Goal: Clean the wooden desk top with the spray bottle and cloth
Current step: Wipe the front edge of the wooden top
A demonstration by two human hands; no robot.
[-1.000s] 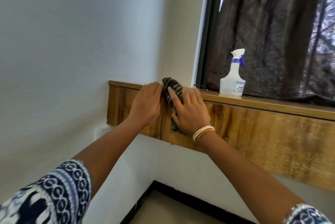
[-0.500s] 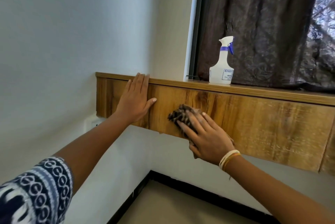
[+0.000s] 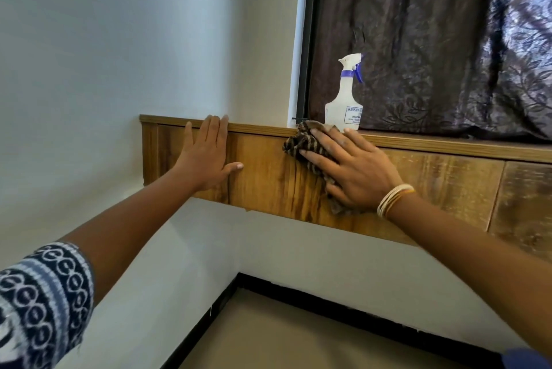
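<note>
— Left grip (image 3: 206, 156)?
— Flat and fully spread, palm against the wooden front panel (image 3: 268, 177), fingertips reaching the front edge of the tabletop (image 3: 448, 146), thumb stuck out sideways toward the other grip. Holding nothing, only pressing.

— And the right grip (image 3: 355, 171)?
— Also flat, fingers straight and fanned, pressing the cloth (image 3: 301, 141) against the same panel. No curl round the fabric, just palm and fingers on top of it.

— Where exactly is the cloth?
— Under the right grip, bunched and striped dark and tan. Pokes out past the fingertips, up and toward the left grip, onto the tabletop's edge. Also shows below the heel of the palm.

— Spray bottle (image 3: 343, 109)?
— Upright on the tabletop, just above and beyond the right grip's fingertips, well apart from the left grip. White, with a purple collar and trigger and a printed label. Possibly touching the top fold of the cloth at its base; hard to tell from this angle.

— Anything on the wrist?
— Pale bangles (image 3: 394, 198) stacked just behind the right grip.

— Around the two grips?
— Dark patterned curtain (image 3: 433, 40) behind the bottle, above the right grip. Black window frame (image 3: 307, 40) between the grips, higher up. Plain white wall (image 3: 119, 40) above the left grip. Blue and white patterned sleeve (image 3: 38, 303) far down the left arm. Beige floor (image 3: 283, 333) below both.
</note>
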